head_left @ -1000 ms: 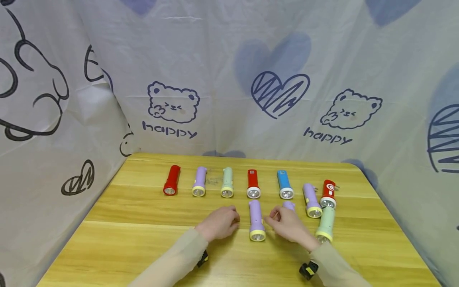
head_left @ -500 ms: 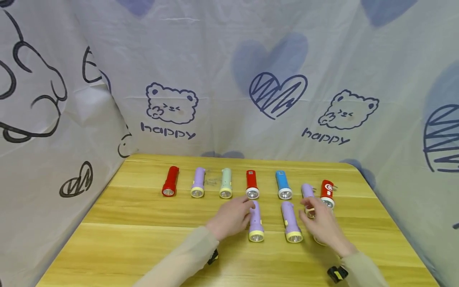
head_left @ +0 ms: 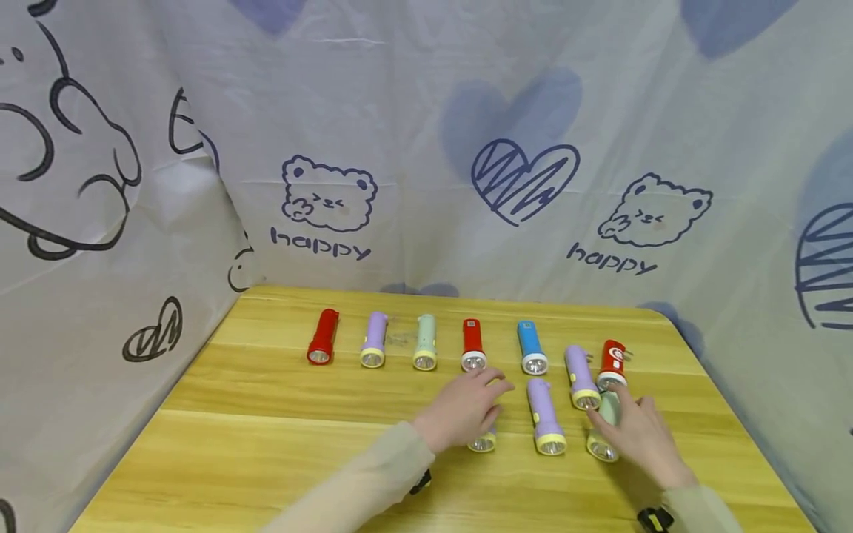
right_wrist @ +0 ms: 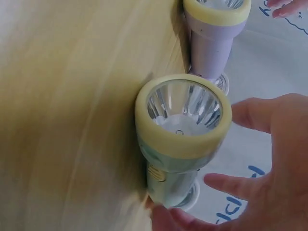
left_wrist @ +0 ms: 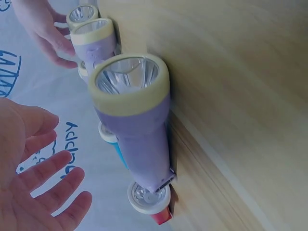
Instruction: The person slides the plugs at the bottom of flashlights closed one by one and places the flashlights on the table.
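Observation:
My left hand hovers above a purple flashlight with a yellow rim, covering most of it in the head view. In the left wrist view its fingers are spread apart from that flashlight. My right hand is over a pale green flashlight with a yellow rim. Its thumb and fingers are spread around the barrel; whether a fingertip touches it I cannot tell. Between the hands lies another purple flashlight. Just beyond the right hand are a third purple flashlight and a red one with plug prongs out.
A back row on the wooden table holds a red flashlight, a purple one, a green one, a red one with a white rim and a blue one. A printed cloth hangs behind.
My right hand has left the middle purple flashlight and moved right to the green one. My left hand has moved right, over the left purple flashlight of the front row.

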{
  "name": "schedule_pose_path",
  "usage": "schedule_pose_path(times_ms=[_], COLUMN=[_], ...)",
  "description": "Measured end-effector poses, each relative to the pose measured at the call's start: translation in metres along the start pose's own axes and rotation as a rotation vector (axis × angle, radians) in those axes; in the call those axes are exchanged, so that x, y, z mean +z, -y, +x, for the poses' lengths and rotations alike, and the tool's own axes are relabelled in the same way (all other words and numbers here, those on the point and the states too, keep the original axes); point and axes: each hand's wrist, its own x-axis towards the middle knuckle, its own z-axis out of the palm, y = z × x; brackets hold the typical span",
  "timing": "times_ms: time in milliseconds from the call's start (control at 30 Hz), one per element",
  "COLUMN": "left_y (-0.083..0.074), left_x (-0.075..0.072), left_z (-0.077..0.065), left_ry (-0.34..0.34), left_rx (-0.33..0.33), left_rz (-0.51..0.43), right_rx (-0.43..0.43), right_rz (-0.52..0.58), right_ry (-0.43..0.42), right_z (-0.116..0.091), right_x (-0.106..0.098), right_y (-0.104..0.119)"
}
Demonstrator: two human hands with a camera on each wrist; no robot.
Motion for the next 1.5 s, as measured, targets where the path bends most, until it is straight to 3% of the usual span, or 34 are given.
schedule_pose_path(times_ms=[100, 200, 633, 1167, 1500], left_y=[-0.003, -0.005, -0.006, -0.003, 0.0], left_x=[0.001, 0.002, 0.003, 0.006, 0.007], left_z=[0.001, 0.001, 0.001, -0.001, -0.003], left_ry=[-0.002, -0.006, -0.007, 0.041, -0.002], left_rx=[0.017, 0.024, 0.016, -0.013, -0.013], left_rz=[0.007, 0.002, 0.014, -0.024, -0.026], right_rx=[0.035, 0.043, 0.046, 0.025, 0.029], right_rz=[0.009, 0.03, 0.089, 0.13, 0.172], right_ry=[0.136, 0.205, 0.315, 0.289, 0.175], right_z=[0.0, 0.001, 0.013, 0.026, 0.028], right_x=[-0.001, 0.0, 0.009, 0.013, 0.02], right_y=[-0.001, -0.002, 0.0, 0.002, 0.004])
